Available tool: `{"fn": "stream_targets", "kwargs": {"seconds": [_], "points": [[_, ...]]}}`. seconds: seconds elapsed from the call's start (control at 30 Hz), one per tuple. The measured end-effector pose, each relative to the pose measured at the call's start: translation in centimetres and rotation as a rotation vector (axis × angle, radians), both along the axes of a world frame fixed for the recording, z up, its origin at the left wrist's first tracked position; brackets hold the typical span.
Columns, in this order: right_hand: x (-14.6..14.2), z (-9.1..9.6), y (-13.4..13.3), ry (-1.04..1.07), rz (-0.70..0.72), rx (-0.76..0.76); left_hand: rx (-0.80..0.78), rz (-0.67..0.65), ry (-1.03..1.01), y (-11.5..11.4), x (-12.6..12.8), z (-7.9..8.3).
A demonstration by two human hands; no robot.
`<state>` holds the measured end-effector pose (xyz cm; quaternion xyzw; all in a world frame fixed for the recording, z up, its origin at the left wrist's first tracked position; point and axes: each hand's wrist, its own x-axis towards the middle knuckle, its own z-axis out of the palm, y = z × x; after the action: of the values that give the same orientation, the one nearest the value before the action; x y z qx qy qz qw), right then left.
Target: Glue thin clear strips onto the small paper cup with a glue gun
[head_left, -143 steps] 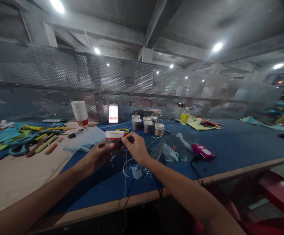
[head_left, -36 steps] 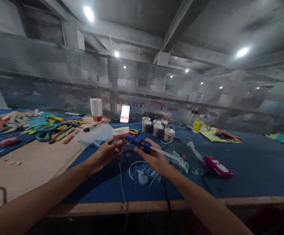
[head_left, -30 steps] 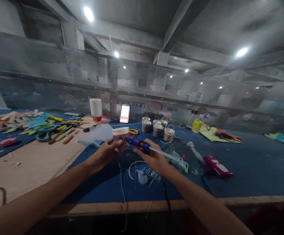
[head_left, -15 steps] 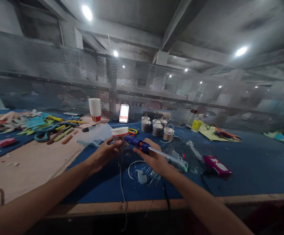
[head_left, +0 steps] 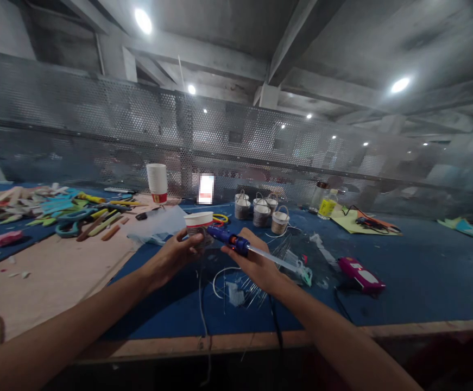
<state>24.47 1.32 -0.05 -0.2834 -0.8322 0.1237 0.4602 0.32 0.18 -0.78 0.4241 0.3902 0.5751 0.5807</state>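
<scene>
My left hand (head_left: 179,251) is wrapped round a white paper cup (head_left: 199,219) with a red band, held upright above the blue table. Cord seems to cover the cup's lower part, mostly hidden by my fingers. In my right hand (head_left: 256,260) is a blue hot glue gun (head_left: 230,239), its nozzle pointing left at the cup's side. A clear glue stick (head_left: 275,256) sticks out of the gun's back end. From below the cup a grey cord (head_left: 202,304) hangs down over the table's front edge.
Several cord-wrapped cups with handles (head_left: 261,213) stand behind my right hand. Thin wires (head_left: 256,290) lie below it, with a magenta device (head_left: 360,274) farther right. At the left are a cup stack (head_left: 157,182), scissors (head_left: 73,222) and coloured scraps (head_left: 52,203). A yellow-labelled bottle (head_left: 328,205) stands at the back.
Almost nothing differs. The whole view has shifted very slightly; both hands keep the cup and the glue gun in the same position relative to each other.
</scene>
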Motion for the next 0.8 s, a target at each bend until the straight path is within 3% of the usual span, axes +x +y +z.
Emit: {"fn": "stream_targets", "kwargs": {"seconds": [0.8], "points": [[0.09,-0.29,0.50,-0.012,-0.021,0.059,-0.005,-0.002,0.001,0.52,-0.41,-0.64]]}}
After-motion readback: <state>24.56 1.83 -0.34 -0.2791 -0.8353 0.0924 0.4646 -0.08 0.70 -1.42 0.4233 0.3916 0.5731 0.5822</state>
